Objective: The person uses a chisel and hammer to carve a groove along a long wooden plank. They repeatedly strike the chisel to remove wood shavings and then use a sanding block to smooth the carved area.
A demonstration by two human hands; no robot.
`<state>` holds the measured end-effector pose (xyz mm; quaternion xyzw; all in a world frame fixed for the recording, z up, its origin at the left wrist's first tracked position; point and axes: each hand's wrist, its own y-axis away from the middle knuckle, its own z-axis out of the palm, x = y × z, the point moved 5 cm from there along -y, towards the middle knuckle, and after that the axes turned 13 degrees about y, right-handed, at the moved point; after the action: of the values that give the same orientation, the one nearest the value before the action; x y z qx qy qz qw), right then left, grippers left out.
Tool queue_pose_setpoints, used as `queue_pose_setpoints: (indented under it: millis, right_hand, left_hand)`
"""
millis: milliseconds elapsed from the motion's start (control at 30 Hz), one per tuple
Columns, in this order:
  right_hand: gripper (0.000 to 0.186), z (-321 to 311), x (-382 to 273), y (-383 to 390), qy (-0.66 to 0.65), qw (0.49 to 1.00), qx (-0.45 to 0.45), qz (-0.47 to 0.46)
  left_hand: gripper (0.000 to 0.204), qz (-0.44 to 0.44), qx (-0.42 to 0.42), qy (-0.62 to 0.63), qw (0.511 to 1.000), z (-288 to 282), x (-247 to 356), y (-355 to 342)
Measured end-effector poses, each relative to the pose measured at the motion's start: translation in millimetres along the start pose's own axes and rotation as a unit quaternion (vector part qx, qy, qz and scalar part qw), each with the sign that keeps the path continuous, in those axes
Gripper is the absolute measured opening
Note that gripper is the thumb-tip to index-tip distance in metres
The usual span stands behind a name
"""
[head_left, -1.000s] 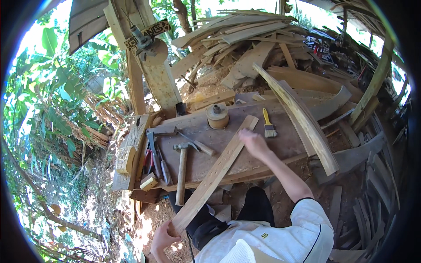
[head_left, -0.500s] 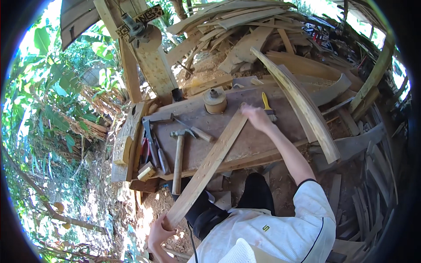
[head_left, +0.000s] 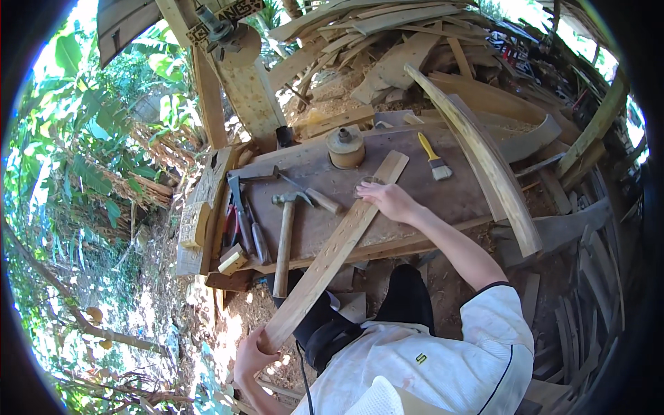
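Note:
A long, narrow wooden board (head_left: 332,259) slants from my lap up across the workbench (head_left: 429,200). My left hand (head_left: 253,358) grips its near end, the thumb wrapped over the edge. Farther up, my right hand (head_left: 391,200) presses on the board's upper face, fingers bent together over a small thin piece with a dark rounded edge that I cannot make out. Left of the board lie a claw hammer (head_left: 284,238) and a wooden-handled tool (head_left: 324,200). A round wooden block with a metal top (head_left: 346,151) stands near the board's far end.
A yellow-handled paintbrush (head_left: 435,158) rests on the bench's right side. Pliers and chisel-like tools (head_left: 250,225) lie at the left end. A long curved timber (head_left: 477,159) leans across the right. Scrap boards (head_left: 394,66) are piled behind; a grinder (head_left: 220,34) hangs on a post.
My right hand has slid from the board's far end back along it toward me, uncovering that end. My left hand keeps its grip; the view has shifted slightly.

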<state>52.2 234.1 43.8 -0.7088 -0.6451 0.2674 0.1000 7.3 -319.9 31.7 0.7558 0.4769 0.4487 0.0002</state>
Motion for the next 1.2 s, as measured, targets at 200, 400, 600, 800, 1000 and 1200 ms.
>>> queue_pose_setpoints:
  millis: [200, 400, 600, 800, 1000, 1200]
  right_hand:
    - [0.027, -10, 9, 5, 0.091, 0.98, -0.08, 0.16]
    - [0.026, -25, -6, 23, 0.041, 0.994, 0.02, 0.1]
    - [0.016, -11, -103, 49, -0.062, 0.992, 0.026, -0.105]
    - [0.016, -14, -71, 47, 0.007, 0.999, 0.015, 0.041]
    - [0.024, -12, -103, 58, -0.132, 0.991, -0.028, 0.003]
    - [0.025, -14, -73, 53, -0.085, 0.992, 0.052, 0.079]
  left_hand:
    - [0.09, 0.069, 0.009, 0.018, 0.997, 18, 48, -13]
    - [0.09, 0.119, 0.017, 0.035, 0.992, 28, 59, -25]
    - [0.095, 0.079, -0.025, 0.043, 0.996, 44, 89, -34]
    - [0.088, 0.179, 0.031, 0.041, 0.983, 62, 122, -40]
    - [0.088, 0.189, 0.043, 0.051, 0.98, 66, 130, -51]
    - [0.032, 0.345, 0.211, 0.109, 0.908, 47, 135, -40]
